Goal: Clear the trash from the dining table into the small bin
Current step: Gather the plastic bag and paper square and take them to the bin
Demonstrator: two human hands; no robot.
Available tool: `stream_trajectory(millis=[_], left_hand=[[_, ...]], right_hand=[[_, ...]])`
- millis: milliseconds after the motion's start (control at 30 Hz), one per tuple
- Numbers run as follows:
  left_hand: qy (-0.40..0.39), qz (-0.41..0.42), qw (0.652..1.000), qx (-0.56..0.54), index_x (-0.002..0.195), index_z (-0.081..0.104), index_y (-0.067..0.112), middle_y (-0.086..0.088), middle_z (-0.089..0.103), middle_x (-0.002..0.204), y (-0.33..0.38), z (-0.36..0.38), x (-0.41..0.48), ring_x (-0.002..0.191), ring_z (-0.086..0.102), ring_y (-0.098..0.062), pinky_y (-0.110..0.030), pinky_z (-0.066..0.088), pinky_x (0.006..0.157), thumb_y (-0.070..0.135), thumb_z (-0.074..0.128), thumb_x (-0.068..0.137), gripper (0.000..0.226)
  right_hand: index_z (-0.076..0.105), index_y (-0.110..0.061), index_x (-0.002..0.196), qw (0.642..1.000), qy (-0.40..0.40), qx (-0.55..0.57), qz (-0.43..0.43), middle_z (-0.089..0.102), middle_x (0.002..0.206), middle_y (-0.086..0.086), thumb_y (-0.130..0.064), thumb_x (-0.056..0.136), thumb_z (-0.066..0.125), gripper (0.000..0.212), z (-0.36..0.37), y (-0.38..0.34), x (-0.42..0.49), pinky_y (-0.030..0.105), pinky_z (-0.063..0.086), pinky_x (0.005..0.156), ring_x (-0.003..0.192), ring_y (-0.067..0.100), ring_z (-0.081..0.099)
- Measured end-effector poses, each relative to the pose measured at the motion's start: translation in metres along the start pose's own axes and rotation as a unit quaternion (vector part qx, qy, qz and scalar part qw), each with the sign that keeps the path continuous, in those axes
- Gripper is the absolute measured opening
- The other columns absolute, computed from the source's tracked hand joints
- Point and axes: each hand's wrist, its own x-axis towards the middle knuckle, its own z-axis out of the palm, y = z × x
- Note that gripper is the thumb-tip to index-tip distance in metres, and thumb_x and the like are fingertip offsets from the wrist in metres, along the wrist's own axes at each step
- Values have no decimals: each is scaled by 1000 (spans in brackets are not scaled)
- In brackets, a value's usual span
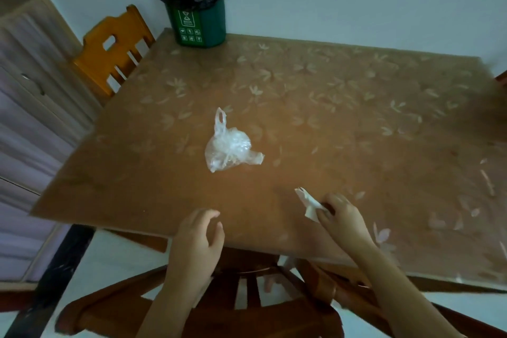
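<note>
orange wooden chair [115,49], dark chair [219,310], cabinet [30,85]

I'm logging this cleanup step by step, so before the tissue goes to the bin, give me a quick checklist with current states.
1. Right hand pinching the white tissue: ok.
2. Tissue fully lifted off the table: cannot tell.
3. Green bin upright at the far corner, black liner open: ok.
4. Left hand free for the crumpled plastic bag: ok, open and empty.
5. All trash cleared: not ok, bag is on the table.
</note>
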Motion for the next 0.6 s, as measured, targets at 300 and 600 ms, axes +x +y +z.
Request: stream_trajectory(millis=[300, 600], left_hand=[[-8, 39, 999, 11, 108, 61, 9, -4, 61, 110, -54, -16, 38, 105, 54, -18, -23, 40, 83, 16, 58, 86, 23], [-8, 10, 1000, 26, 105, 58, 6, -12, 57, 109, -55, 22, 152, 103, 52, -28, -33, 40, 81, 16, 61, 81, 27]], right_hand=[[56, -8, 76, 999, 32, 0, -4, 51, 75, 0, -9, 80, 57, 4, 32, -62, -11, 28, 40, 50, 60, 17, 51], [56, -11, 75, 995, 89, 19, 43, 43, 69, -8, -10, 80, 54, 6, 25, -75, 48, 21, 30, 47, 60, 16, 46]])
